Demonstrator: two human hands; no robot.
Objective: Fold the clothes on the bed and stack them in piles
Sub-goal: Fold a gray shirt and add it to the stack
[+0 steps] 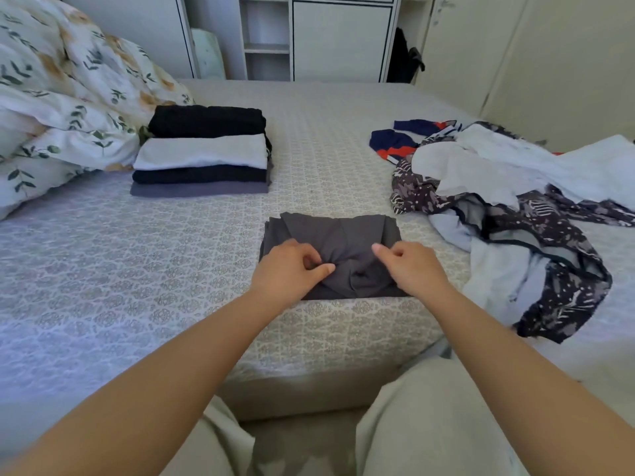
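A person stands at the near edge of a bed [171, 269] covered with a patterned sheet, both bare arms reaching forward. A dark grey garment [331, 249], already folded into a compact rectangle, lies on the sheet directly ahead. The left hand [292, 269] rests on its near left part with fingers curled, apparently pinching a pucker of cloth. The right hand [410, 266] sits on the near right part, fingers curled too; whether it grips fabric cannot be told. At far left, a stack of folded clothes [201, 156] in black, white, navy and grey sits beside a floral duvet [68, 97]. At right lies a heap of unfolded clothes [498, 187]. The folding of this piece looks nearly finished. The next move probably calls for lifting it flat, without loosening the folds, onto the stack.
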